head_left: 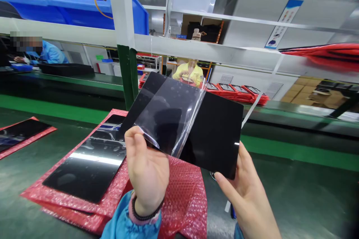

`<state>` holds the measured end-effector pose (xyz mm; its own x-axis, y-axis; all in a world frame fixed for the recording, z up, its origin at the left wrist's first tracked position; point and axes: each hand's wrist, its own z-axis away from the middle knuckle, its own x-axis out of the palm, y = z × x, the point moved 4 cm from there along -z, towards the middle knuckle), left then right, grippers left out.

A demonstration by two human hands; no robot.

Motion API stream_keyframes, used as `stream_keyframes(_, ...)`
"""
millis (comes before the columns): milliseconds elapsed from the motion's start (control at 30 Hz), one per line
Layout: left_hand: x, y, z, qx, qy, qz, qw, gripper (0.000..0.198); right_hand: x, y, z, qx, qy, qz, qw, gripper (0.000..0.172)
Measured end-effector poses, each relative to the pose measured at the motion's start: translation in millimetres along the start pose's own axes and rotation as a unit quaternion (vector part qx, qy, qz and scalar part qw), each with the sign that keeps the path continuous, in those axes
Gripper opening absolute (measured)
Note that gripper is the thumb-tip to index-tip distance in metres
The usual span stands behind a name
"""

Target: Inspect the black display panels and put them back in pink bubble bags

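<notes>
Left hand (147,171) fingers pinching clear film (171,114), half lifted off black panel (213,134); right hand (246,190) fingers gripping panel's lower edge. Risk: film tearing, panel slipping onto bubble wrap (185,198) below.

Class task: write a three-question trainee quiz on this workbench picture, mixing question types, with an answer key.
1. True or false: the left hand pinches the clear film peeled partly off the black panel.
2. Which hand supports the black panel from below? A left, B right.
3. Fill in: another panel lies on the red ______ wrap.

Key: 1 true. 2 B, the right hand. 3 bubble.
</notes>
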<state>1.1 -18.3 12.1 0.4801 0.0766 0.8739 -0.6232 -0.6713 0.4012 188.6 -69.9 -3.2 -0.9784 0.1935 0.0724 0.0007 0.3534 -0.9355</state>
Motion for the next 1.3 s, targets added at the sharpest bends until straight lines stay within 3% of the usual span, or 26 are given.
stream_keyframes(300,-4.9,-6,-23,-0.039,0.079,0.007,0.996,0.006,2,-7,13,0.042,-0.075,-0.119,0.989,0.061)
stream_keyframes(567,-5.8,-11,-26,-0.069,0.081,0.019,0.994,0.009,4,-8,12,0.036,-0.108,-0.154,0.982,0.063)
stream_keyframes(733,-9.8,-15,-31,-0.066,0.053,0.015,0.996,0.002,5,-10,15,0.042,-0.096,-0.149,0.983,0.057)
stream_keyframes(867,-15.3,-20,-34,-0.068,0.052,0.004,0.996,0.007,6,-9,11,0.035,-0.101,-0.157,0.982,0.051)
stream_keyframes(1000,-14.3,-21,-35,-0.068,0.032,-0.009,0.997,0.011,6,-3,9,0.056,-0.12,-0.144,0.981,0.06)
stream_keyframes(1300,-17.4,-22,-37,-0.079,0.044,-0.022,0.996,0.007,6,2,12,0.05,-0.123,-0.115,0.984,0.073)
